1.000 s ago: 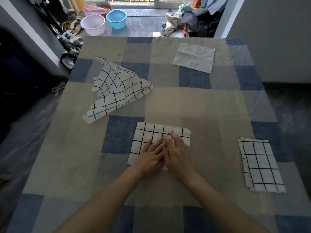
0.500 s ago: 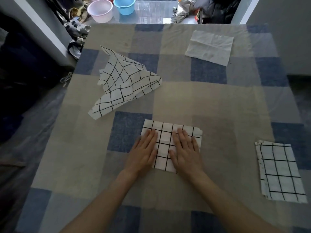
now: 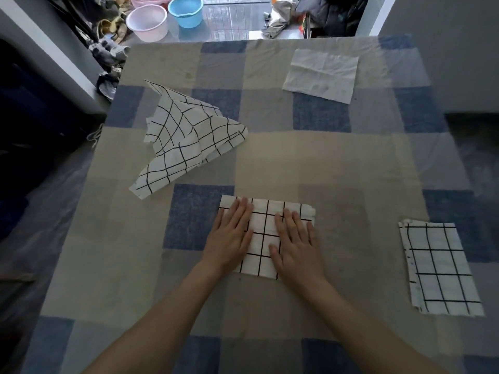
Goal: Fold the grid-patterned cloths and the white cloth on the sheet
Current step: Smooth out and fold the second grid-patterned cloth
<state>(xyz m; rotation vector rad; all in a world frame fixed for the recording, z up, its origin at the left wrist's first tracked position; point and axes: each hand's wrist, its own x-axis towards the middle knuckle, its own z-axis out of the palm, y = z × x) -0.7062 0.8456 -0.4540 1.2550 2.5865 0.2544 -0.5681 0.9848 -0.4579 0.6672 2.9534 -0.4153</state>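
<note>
Both the left hand [image 3: 231, 240] and right hand [image 3: 297, 245] lie flat, fingers straight, pressing the folded white black-grid cloth [image 3: 266, 233] at the checked sheet's [image 3: 324, 163] near centre (thin, limp fabric, probably best pinched at corners).

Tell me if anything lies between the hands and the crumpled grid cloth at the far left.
Nothing visible does. Both hands, left hand and right hand, press flat on the folded grid cloth. Only bare checked sheet separates it from the crumpled grid cloth lying beyond it, up and to the left.
</note>
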